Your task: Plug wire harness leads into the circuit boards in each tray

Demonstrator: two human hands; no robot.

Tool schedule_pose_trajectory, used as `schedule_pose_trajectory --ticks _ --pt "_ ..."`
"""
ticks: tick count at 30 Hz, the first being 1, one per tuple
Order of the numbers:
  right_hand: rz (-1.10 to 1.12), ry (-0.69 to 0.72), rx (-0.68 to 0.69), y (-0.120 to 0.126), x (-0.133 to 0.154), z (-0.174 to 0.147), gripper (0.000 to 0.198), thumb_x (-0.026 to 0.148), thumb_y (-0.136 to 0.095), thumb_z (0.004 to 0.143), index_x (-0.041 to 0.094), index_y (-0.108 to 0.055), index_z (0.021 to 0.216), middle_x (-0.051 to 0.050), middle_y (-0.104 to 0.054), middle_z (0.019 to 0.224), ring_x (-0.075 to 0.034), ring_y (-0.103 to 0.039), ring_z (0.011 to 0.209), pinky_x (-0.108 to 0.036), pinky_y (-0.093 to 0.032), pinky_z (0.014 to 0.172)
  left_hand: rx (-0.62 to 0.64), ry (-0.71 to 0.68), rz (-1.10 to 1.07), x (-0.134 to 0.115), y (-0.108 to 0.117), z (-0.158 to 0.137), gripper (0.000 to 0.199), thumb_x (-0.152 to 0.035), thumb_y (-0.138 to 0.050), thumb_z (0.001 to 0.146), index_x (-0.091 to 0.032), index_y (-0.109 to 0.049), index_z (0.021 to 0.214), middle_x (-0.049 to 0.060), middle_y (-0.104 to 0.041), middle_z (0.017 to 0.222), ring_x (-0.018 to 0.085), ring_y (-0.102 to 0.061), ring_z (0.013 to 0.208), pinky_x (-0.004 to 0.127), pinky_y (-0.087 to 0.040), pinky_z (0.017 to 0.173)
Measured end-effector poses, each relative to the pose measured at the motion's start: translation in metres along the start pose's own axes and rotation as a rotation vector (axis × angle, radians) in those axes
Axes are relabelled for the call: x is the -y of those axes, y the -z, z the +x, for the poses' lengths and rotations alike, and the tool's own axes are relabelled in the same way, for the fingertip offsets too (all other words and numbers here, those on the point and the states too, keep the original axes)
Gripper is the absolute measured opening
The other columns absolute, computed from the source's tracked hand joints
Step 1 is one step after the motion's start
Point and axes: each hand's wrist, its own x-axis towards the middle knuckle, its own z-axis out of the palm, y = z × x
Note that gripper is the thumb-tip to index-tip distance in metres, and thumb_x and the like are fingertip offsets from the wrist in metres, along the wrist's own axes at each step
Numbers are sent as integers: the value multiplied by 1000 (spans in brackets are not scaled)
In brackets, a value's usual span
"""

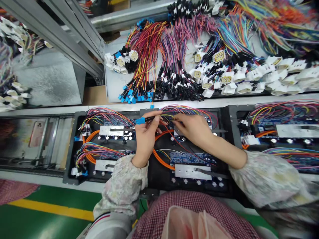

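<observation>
My left hand [147, 137] is closed around a wire harness, its thumb pressed to the forefinger. A blue connector [140, 120] on black-sleeved wire sticks out at that hand's left side. To the right, my right hand [195, 127] pinches thin wires [167, 116], a yellow one among them, though its fingertips partly hide them. Both hands are above a black tray [154, 181] that holds blue circuit boards [189, 158] with silver metal plates [193, 171]. Thick orange cables [161, 161] curve between the boards below my hands.
Behind the trays, a grey shelf [113, 89] carries red-yellow wire bundles [147, 46], pink-purple bundles [174, 46] and many white connectors [239, 76]. Another wired tray [234, 132] stands at the right. A metal post [82, 36] rises at the left, above a phone [36, 133] lying within the line's frame.
</observation>
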Motion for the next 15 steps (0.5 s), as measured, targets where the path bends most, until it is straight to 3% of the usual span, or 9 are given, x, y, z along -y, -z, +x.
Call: schedule_pose_trajectory --ticks 3,15 --pt "15 12 -1 -7 -1 4 28 27 -46 95 20 -73 99 -6 -75 79 -18 -64 62 -29 -32 57 -6 7 17 0 1 -1 9 -27 -65 91 -24 -71 97 -1 -68 79 12 -70 70 16 -46 46" --pt "26 31 -5 -7 -4 3 27 28 -48 95 19 -72 100 -6 -75 78 -20 -66 64 -29 -31 57 -5 9 -10 1 1 0 9 -26 -66 89 -24 -71 96 -1 -67 81 11 -69 69 15 -46 45"
